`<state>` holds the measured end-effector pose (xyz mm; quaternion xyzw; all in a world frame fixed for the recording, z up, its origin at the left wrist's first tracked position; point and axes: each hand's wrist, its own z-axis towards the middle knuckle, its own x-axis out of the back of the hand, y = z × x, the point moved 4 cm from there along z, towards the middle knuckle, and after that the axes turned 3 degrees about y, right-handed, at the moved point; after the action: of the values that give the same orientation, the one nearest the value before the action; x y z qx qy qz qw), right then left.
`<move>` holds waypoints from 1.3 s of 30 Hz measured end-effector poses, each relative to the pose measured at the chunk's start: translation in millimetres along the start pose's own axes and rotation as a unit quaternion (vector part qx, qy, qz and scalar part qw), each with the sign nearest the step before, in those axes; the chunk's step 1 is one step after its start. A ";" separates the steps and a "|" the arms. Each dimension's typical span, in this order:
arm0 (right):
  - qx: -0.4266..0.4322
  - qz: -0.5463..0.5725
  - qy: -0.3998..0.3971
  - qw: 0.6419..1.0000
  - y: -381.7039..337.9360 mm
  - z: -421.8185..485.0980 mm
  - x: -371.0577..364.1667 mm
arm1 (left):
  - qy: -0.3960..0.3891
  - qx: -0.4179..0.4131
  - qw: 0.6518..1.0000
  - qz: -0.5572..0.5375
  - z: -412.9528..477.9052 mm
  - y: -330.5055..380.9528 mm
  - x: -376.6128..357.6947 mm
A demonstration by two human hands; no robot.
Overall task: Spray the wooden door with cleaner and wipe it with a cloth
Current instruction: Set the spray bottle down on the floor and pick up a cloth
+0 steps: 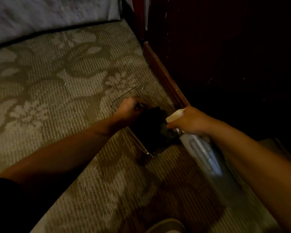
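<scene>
The job looks barely begun, by my reckoning; the wooden door stands dark along the right of the room, and it is too dim to tell whether any of it is wet or wiped; I see no streak or sheen on it, so I would judge both the spraying and the wiping are yet to do.

The right hand is wrapped around the neck of a spray bottle, its fingers closed tight about the white trigger head; the nozzle points down toward the floor and the other hand, not at the door; the bottle's body slants back under the forearm, pale and see-through, with a label on its side; how much cleaner is in it I cannot tell, since the lower part is blurred.

The left hand is low near the carpet, its fingers curled shut on something at the rim of a clear bin with a thin wire handle; whether they grip the handle, the rim or the dark stuff inside I cannot make out; inside the bin sits a dark bundle, likely the cloth, though it is too murky to be sure.

The bin rests on the carpet just beside the reddish baseboard at the door's foot; a bed with pale sheets lies at the far left; something rounded and tan shows at the bottom edge, possibly a slipper.
</scene>
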<state>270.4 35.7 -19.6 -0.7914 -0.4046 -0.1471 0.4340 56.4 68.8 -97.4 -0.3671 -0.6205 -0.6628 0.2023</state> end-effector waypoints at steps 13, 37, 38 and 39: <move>0.102 0.216 0.095 0.966 -50.1 12.1 39.9 | 0.058 0.014 0.971 -0.229 -7.5 44.3 20.9; 0.227 0.150 0.075 0.959 -121.2 64.8 15.5 | 0.173 0.022 0.962 -0.210 12.0 11.4 49.0; 0.232 0.139 0.073 0.960 -120.5 66.5 13.4 | 0.173 0.024 0.960 -0.221 10.4 9.0 48.8; 0.235 0.127 0.073 0.961 -119.4 67.2 12.6 | 0.169 0.029 0.958 -0.229 9.4 7.8 48.8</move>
<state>178.7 131.7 16.6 -0.6995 -0.2910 -0.0488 0.6509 32.6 85.9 -56.4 -0.0920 -0.6637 -0.7253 0.1579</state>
